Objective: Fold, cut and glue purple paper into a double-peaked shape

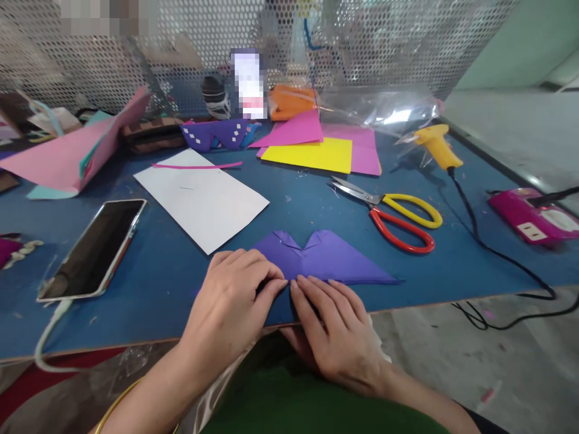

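Blue table (434,265); left hand (230,295) and right hand (335,328), fingers flat, press folded purple paper (325,256).

Left hand (230,301) and right hand (337,328) press folded purple paper (325,256) on blue tabletop (172,271); scissors (393,214) at 2 o'clock.

Probably a craft workshop: blue worktable (429,277) with coloured paper sheets (312,154), scissors (393,214), glue gun (436,144), perforated metal screen (181,48).

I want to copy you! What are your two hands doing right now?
Left hand: open, fingertips pressing the purple folded paper.
Right hand: open, fingertips on the same paper's near edge.
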{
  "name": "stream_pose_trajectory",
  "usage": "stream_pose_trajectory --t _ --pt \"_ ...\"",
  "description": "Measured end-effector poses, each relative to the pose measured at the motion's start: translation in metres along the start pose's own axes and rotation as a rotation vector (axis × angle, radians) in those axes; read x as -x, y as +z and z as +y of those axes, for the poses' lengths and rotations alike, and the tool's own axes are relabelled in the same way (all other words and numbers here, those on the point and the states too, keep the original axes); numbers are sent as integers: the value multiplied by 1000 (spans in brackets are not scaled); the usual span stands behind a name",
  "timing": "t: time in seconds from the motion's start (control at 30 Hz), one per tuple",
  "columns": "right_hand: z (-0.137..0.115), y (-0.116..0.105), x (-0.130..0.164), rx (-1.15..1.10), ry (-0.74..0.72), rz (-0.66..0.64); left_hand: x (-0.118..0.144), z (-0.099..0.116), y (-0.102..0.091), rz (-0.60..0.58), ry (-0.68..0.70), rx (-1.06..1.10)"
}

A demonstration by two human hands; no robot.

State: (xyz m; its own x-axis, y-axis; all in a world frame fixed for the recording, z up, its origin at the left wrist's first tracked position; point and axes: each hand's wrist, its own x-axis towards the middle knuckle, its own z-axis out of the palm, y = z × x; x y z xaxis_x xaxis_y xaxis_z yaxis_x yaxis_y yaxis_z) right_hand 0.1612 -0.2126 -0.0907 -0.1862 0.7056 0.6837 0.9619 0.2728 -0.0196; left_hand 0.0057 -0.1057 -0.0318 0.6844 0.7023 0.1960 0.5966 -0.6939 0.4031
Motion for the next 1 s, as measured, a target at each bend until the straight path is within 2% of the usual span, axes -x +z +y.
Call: stream_pose_trajectory --t 0.2,0.33,0.53,0.87,1.0 --pt "-2 5 6 11 54 18 10 -12 -11 43 51 -41" --pt "-2 8 9 20 66 17 10 -11 -10 76 67 -69" --pt "0 7 5 33 35 24 8 -8 -9 55 57 -57" --pt "2 4 0 24 20 33 2 -7 -9 -11 -97 6" --pt "1 4 1 -12 35 11 -1 -8 -11 -23 -103 12"
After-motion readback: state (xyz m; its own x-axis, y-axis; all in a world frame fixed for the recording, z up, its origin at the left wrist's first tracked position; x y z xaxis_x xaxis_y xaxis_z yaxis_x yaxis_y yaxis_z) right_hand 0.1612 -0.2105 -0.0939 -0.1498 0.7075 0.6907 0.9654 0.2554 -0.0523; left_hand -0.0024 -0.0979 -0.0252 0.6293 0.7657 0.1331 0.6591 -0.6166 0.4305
